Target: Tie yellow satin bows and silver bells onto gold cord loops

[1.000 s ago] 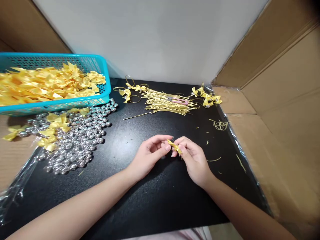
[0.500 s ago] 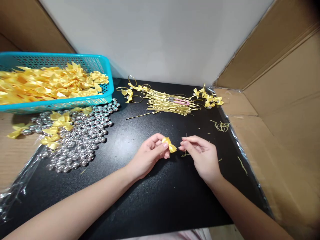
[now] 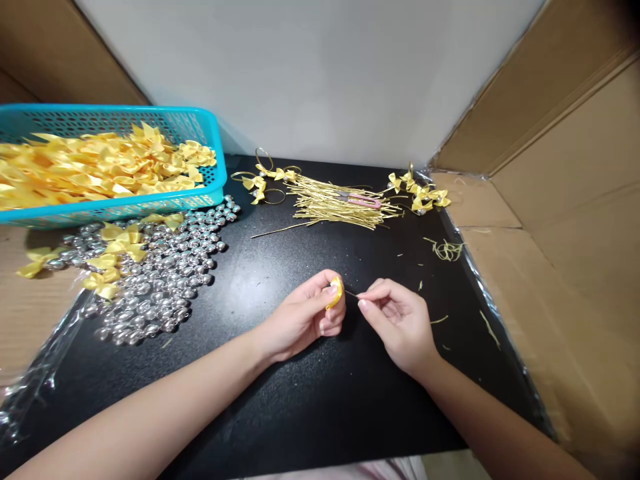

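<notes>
A yellow ribbon bow (image 3: 336,293) is pinched between the thumb and fingers of my left hand (image 3: 315,308), turned nearly edge-on. Close by on its right, the thumb and forefinger of my right hand (image 3: 397,320) are closed on a thin wire (image 3: 351,294). The wire stretches across the small gap to the bow; whether it passes into the bow I cannot tell. Both hands are just above the black tabletop (image 3: 280,407).
Left stands a blue basket (image 3: 220,160) full of yellow bows. Silver beads (image 3: 150,293) spread before it with several loose bows. Behind my hands lie gold wires (image 3: 330,207) and a pink-handled tool (image 3: 365,201), between finished bow ties (image 3: 423,197). Gold scraps (image 3: 447,250) lie right.
The bow has turned from facing me to nearly edge-on in my left hand. My right hand has tipped the wire from upright to pointing left at the bow.
</notes>
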The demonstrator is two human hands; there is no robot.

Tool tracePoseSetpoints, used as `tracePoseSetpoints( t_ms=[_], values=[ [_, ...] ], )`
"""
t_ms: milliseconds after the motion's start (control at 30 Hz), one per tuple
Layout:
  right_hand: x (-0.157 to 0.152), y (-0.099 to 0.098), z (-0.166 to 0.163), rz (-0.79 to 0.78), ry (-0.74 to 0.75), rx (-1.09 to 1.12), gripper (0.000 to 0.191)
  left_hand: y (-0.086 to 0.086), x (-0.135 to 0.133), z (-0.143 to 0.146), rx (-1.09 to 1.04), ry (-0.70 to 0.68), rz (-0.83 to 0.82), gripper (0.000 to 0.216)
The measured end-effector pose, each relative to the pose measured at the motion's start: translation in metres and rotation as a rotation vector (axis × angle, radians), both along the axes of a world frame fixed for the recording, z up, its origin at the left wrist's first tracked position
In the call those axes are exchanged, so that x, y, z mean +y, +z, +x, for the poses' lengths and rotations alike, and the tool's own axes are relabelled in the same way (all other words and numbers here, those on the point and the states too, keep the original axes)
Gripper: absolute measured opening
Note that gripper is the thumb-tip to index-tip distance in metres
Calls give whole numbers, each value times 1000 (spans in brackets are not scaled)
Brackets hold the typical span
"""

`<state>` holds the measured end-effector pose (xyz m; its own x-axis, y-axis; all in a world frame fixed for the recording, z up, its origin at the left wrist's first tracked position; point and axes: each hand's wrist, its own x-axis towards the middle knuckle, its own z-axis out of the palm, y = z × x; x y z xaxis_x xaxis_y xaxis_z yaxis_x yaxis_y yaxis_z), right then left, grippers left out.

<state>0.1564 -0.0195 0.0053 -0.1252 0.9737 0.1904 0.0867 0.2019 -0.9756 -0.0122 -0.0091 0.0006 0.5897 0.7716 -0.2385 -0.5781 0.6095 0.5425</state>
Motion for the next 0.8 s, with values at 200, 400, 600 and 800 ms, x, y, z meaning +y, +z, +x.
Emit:
tracePoseSetpoints(
  t_ms=[200, 400, 600, 800],
  values=[
    [-8, -8, -4, 66, -21, -115, 10, 4, 0, 0, -29, 52, -63, 33],
    [-9, -7, -10, 99, -66, -171, 9, 4, 1, 2, -49, 72, -107, 12],
    [-11, -6, -12, 131, -72, -207, 8, 3, 1, 2, -49, 84, -138, 24],
    [-10, -6, -14, 135, -93, -228, 10, 0, 1, 2, -42, 94, -133, 11]
  ],
)
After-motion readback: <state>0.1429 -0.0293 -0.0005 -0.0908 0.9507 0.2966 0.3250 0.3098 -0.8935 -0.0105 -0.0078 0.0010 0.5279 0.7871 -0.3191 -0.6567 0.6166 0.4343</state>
